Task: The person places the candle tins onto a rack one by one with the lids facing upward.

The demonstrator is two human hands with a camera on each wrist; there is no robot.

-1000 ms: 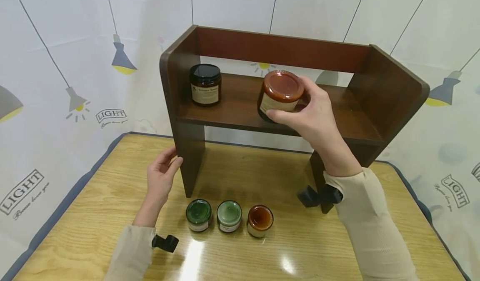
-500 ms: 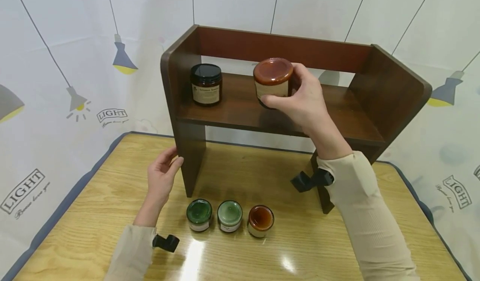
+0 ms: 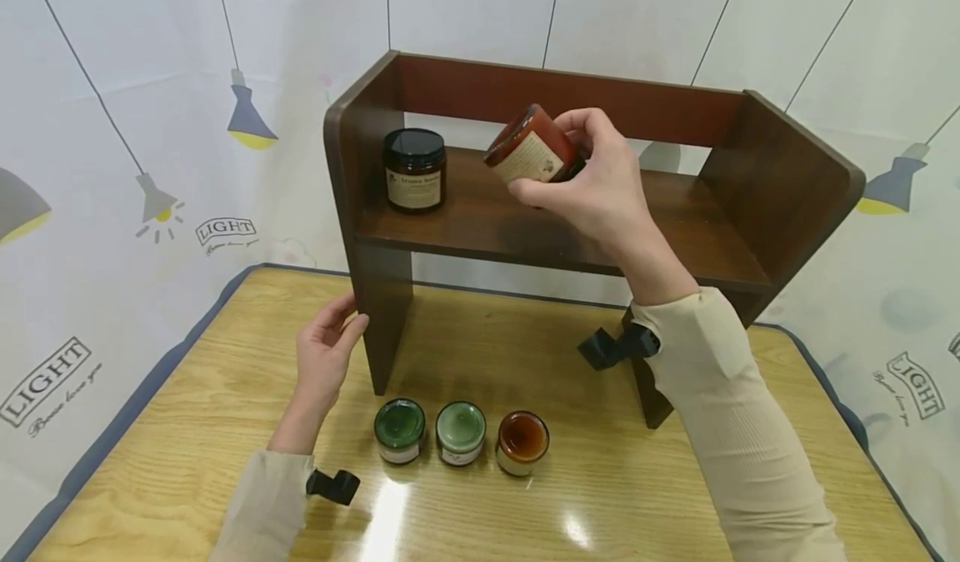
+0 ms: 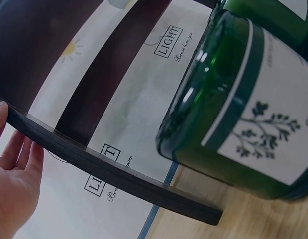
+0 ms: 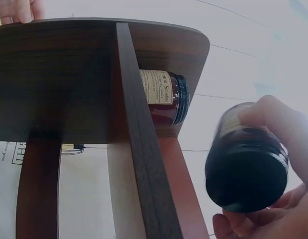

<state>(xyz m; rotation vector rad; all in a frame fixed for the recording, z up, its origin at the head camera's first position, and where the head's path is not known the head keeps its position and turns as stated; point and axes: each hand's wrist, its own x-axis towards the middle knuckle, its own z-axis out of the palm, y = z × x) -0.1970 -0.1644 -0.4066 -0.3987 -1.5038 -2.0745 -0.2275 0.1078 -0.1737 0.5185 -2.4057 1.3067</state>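
My right hand [image 3: 600, 178] grips an amber candle jar [image 3: 528, 158] above the shelf board. The jar is tilted, its glass base facing up and left; its black lid [image 5: 248, 174] shows in the right wrist view. At the shelf's left side panel [image 3: 367, 237], my left hand [image 3: 324, 345] holds the front edge, thumb at the edge and fingers along the outer face. Another amber candle jar [image 3: 415, 170] with a black lid stands upright at the board's left end. On the table are a dark green jar [image 3: 400, 430], a light green jar [image 3: 461, 433] and an amber jar [image 3: 522, 443].
The dark brown wooden shelf [image 3: 480, 241] stands on a light wood table [image 3: 600, 495]. A white backdrop [image 3: 285, 12] printed with lamps hangs behind and at both sides. The shelf's right side panel [image 3: 787, 178] rises near my right forearm.
My right hand has lifted the amber candle jar up and left, off the shelf board, and turned it from base-up to lying tilted. My left hand and the other jars stay put.
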